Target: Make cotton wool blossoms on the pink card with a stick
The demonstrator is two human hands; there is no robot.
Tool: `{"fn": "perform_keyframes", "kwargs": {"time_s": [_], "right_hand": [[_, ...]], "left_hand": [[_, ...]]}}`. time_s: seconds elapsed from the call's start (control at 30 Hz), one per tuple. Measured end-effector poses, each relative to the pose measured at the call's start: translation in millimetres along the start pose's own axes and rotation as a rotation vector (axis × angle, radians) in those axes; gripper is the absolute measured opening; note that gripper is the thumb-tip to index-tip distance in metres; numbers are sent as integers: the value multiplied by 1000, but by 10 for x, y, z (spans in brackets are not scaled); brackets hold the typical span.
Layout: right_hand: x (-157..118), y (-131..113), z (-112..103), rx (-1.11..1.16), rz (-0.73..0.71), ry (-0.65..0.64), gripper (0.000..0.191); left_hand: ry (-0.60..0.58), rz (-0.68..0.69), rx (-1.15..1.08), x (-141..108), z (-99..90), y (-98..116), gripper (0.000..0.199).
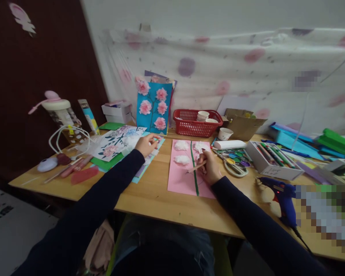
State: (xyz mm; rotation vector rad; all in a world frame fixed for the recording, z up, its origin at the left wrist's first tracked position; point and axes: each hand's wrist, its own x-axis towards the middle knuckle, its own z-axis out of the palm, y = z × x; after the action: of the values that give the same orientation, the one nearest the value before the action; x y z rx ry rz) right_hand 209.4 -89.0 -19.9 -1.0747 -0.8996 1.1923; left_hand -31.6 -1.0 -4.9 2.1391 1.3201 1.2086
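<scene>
Pink card (179, 184): one, lying flat on the table (158, 201) before the person, partly under the right hand. Borne on it: a green stripe (194, 171) running lengthwise; white tufts, two (181, 160) to the left of the stripe, another at the upper right beside the hand. Stick (197, 166): one, thin, slanting across the stripe, its dark tip over the card's left part; contact with the card cannot be told. Right hand (209, 168): fingers clamped on the stick. Left hand (147, 145): at the edge of the papers on the left, fingers curled; whether they pinch anything cannot be told. Beneath and beside it: a flower print (112, 150) over a green sheet (102, 165). Right of the card: scissors (238, 172) and, just behind them, a palette (240, 157) of coloured wells; a white roll (229, 144); a white cup (225, 133); a box (281, 172) of pens; farther right, a blue glue gun (284, 201) on its side. Behind: a red basket (197, 129) containing cups; a blue card (143, 124), upright, with five pink flowers (145, 107). Far left: a bottle (59, 109), pink-topped; a mouse (47, 165), pale.
</scene>
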Motion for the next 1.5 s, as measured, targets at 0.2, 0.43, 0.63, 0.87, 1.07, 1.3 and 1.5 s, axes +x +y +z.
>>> {"fn": "perform_keyframes", "kwargs": {"time_s": [0.2, 0.43, 0.63, 0.87, 1.07, 1.3, 1.5], "right_hand": [[61, 28, -60, 217, 77, -144, 45], [124, 52, -128, 354, 103, -133, 42], [120, 78, -114, 336, 103, -163, 41], [129, 90, -112, 332, 93, -156, 40], [110, 70, -77, 325, 107, -112, 40], [124, 92, -105, 294, 87, -158, 37], [144, 113, -122, 271, 76, -183, 37]], "left_hand": [[43, -103, 11, 29, -573, -333, 23], [-385, -62, 122, 16, -647, -504, 32], [-187, -22, 294, 2, -459, -451, 19], [32, -112, 270, 36, -607, -534, 40], [-18, -38, 415, 9, -410, -503, 26], [-120, -79, 390, 1, -215, -500, 11], [15, -55, 13, 61, -304, -465, 13]]}}
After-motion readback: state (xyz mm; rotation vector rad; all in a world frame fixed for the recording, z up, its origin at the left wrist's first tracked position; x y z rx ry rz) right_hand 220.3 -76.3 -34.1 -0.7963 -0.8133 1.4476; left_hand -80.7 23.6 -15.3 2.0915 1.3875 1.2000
